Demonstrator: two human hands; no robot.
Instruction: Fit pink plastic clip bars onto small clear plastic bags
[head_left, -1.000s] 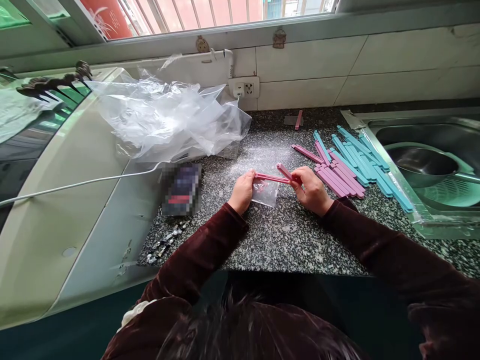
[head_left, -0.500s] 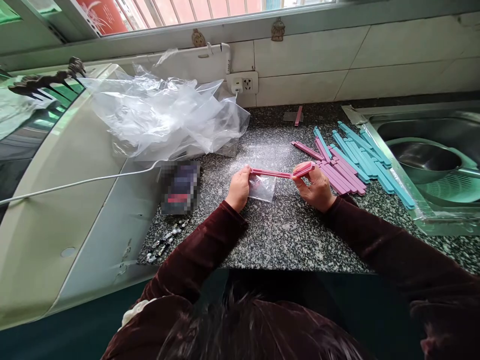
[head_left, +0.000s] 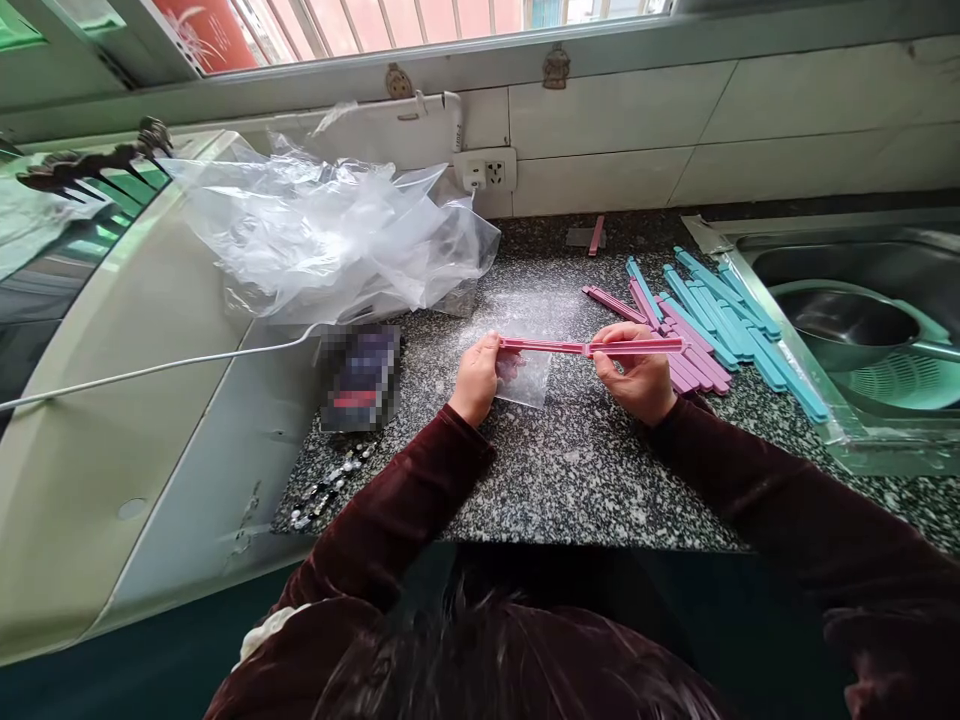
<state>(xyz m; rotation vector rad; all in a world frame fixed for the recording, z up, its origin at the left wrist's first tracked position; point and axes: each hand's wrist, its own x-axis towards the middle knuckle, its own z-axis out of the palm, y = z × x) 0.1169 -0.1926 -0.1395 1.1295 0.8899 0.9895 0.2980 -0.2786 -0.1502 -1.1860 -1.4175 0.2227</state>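
A pink bag sealing clip [head_left: 551,347], hinged and unfolded nearly straight, stretches level between my two hands. My left hand [head_left: 477,380] is closed on its left end. With thumb and fingers my right hand [head_left: 636,375] pinches it close to the hinge, and the right arm of the clip sticks out past the fingers. Just under the clip, beside my left hand, lies a small clear plastic bag [head_left: 529,385] with something pink in it. More pink clips [head_left: 694,365] lie behind and right of my right hand, with turquoise clips [head_left: 720,315] next to them.
A crumpled clear plastic sheet [head_left: 352,235] is heaped at the back left. A blurred phone-like object [head_left: 362,378] and a beaded string [head_left: 330,487] are at left. One pink clip [head_left: 596,236] lies near the wall. The sink [head_left: 840,450] at right holds a pan [head_left: 847,312].
The clip's right arm has swung open to the right, from folded up at an angle to almost in line with the left arm. My left hand has shifted slightly left.
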